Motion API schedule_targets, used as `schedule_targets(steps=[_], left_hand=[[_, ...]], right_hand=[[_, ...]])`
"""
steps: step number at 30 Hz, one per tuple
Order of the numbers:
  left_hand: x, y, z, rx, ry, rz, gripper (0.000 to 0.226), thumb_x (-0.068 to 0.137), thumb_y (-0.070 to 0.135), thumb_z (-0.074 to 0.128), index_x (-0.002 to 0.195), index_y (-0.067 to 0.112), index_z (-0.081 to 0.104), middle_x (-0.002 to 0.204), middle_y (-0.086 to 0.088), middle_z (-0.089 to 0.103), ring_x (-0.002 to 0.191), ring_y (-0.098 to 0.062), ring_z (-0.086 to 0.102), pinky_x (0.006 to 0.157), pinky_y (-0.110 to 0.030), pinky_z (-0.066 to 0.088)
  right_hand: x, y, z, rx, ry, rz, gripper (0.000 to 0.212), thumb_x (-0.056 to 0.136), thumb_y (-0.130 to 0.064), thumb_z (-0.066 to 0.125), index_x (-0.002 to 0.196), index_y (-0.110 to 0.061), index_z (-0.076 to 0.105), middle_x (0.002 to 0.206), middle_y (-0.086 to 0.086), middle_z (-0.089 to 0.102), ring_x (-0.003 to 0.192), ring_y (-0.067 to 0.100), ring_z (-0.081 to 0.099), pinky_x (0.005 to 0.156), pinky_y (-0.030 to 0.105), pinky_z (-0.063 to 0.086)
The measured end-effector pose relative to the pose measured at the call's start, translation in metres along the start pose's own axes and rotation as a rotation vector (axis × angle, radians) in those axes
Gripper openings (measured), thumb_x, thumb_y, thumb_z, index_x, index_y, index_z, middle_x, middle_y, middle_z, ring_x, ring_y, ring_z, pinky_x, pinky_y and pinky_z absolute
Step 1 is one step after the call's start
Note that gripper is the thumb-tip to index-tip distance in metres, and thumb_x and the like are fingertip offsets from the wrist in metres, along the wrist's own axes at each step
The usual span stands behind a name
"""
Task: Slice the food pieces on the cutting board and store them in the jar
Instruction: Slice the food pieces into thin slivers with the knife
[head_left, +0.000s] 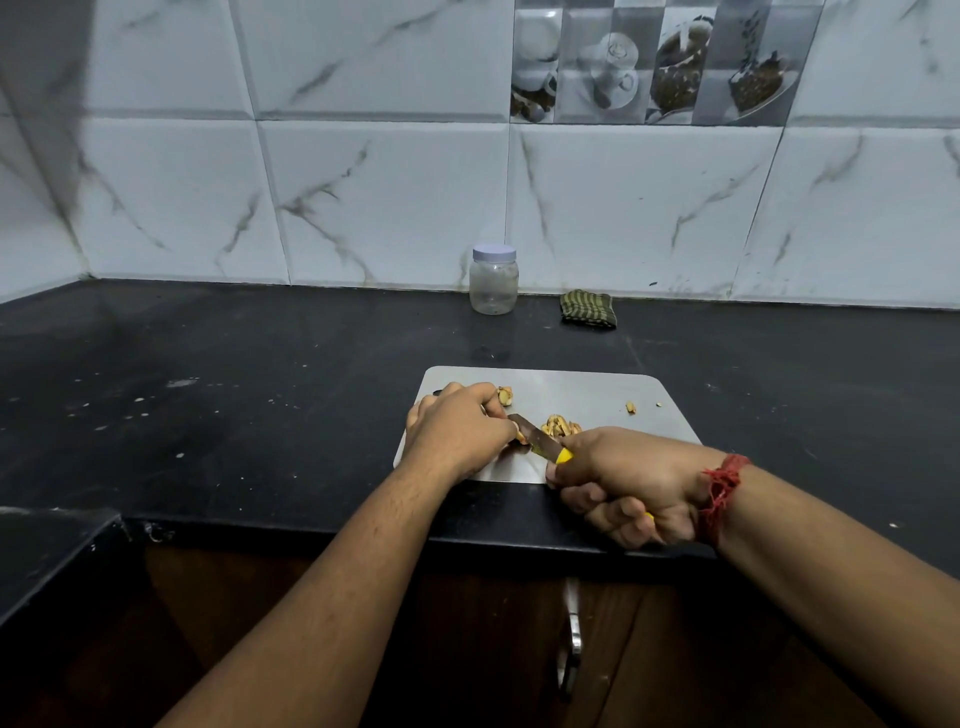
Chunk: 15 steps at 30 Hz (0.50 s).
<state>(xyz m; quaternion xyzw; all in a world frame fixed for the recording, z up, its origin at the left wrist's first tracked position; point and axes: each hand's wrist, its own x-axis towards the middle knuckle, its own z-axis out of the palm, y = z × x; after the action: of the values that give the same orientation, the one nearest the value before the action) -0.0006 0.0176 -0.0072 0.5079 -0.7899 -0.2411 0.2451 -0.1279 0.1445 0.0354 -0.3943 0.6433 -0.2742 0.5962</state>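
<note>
Food pieces lay heaped mid-way across the steel cutting board, with one more at the left fingertips. The left hand pinched that piece down, probably to steady it for the blade. The right hand gripped the yellow-handled knife, its edge beside those fingertips. The jar stood lidded by the wall, well apart, likely awaiting slices. No writing was legible.

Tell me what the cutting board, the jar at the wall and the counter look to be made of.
Flat grey cutting board: probably brushed steel, given its dull metallic sheen. Clear jar with pale lilac lid: see-through, likely plastic, though glass cannot be excluded. Black counter: dark polished stone by its look, faintly reflective and speckled.
</note>
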Motion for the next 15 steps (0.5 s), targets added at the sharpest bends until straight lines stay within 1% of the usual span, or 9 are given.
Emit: schedule_targets(steps=[1,2,4,5,6,9,12,15], left_hand=[[0.000,0.000,-0.001,-0.001,-0.008,0.001,0.007,0.077,0.034,0.065,0.071,0.033,0.061,0.097,0.015,0.054,0.108,-0.019,0.046,0.104,-0.040,0.037],[0.000,0.000,-0.001,-0.002,-0.017,0.003,0.008,0.078,0.035,0.065,0.071,0.033,0.061,0.098,0.014,0.054,0.109,-0.019,0.045,0.105,-0.041,0.037],[-0.001,0.000,-0.002,-0.008,-0.026,0.004,0.009,0.077,0.035,0.066,0.070,0.033,0.061,0.098,0.014,0.054,0.110,-0.019,0.045,0.106,-0.040,0.036],[-0.001,0.000,-0.002,-0.010,-0.024,0.004,0.010,0.077,0.034,0.067,0.069,0.033,0.060,0.098,0.014,0.054,0.110,-0.019,0.045,0.106,-0.040,0.036],[-0.001,0.000,-0.002,-0.009,-0.022,0.004,0.011,0.076,0.034,0.067,0.068,0.033,0.060,0.098,0.015,0.054,0.110,-0.018,0.045,0.106,-0.040,0.036],[-0.001,-0.001,-0.001,-0.001,-0.018,0.012,0.011,0.076,0.037,0.067,0.069,0.032,0.061,0.097,0.016,0.053,0.110,-0.018,0.045,0.105,-0.039,0.036],[-0.002,-0.002,-0.001,-0.004,-0.013,0.013,0.010,0.077,0.037,0.067,0.070,0.033,0.061,0.097,0.015,0.052,0.109,-0.019,0.045,0.105,-0.039,0.036],[-0.003,-0.001,-0.002,0.001,-0.022,0.011,0.010,0.077,0.038,0.068,0.072,0.033,0.061,0.098,0.015,0.051,0.110,-0.019,0.043,0.105,-0.039,0.035]], right_hand=[[-0.001,-0.001,0.003,-0.066,0.033,-0.010,0.013,0.101,-0.010,0.031,0.093,-0.013,0.042,0.051,0.001,0.032,0.026,0.006,0.023,0.032,0.008,0.024],[-0.002,-0.003,0.007,-0.183,0.077,-0.020,0.011,0.100,-0.009,0.032,0.097,-0.010,0.042,0.053,0.003,0.034,0.027,0.008,0.025,0.032,0.010,0.025],[0.000,-0.005,0.008,-0.553,0.188,-0.033,0.017,0.098,-0.006,0.032,0.107,-0.001,0.045,0.058,0.010,0.045,0.029,0.015,0.035,0.030,0.018,0.032],[0.000,-0.007,0.009,-0.728,0.233,-0.027,0.020,0.097,-0.006,0.031,0.110,-0.001,0.045,0.064,0.015,0.051,0.031,0.018,0.042,0.030,0.022,0.036],[0.000,-0.009,0.009,-0.831,0.269,-0.011,0.020,0.097,-0.005,0.029,0.109,-0.003,0.045,0.068,0.018,0.054,0.032,0.019,0.046,0.031,0.024,0.039],[-0.003,-0.011,0.008,-0.955,0.278,0.014,0.017,0.097,-0.005,0.028,0.105,-0.009,0.042,0.071,0.019,0.055,0.031,0.019,0.046,0.031,0.025,0.040],[-0.002,-0.011,0.008,-1.000,0.276,0.010,0.017,0.097,-0.004,0.027,0.104,-0.009,0.041,0.070,0.019,0.054,0.032,0.019,0.047,0.031,0.025,0.040],[-0.001,-0.013,0.005,-1.020,0.253,0.026,0.022,0.096,-0.003,0.025,0.108,-0.008,0.042,0.068,0.018,0.053,0.033,0.020,0.047,0.033,0.026,0.042]])
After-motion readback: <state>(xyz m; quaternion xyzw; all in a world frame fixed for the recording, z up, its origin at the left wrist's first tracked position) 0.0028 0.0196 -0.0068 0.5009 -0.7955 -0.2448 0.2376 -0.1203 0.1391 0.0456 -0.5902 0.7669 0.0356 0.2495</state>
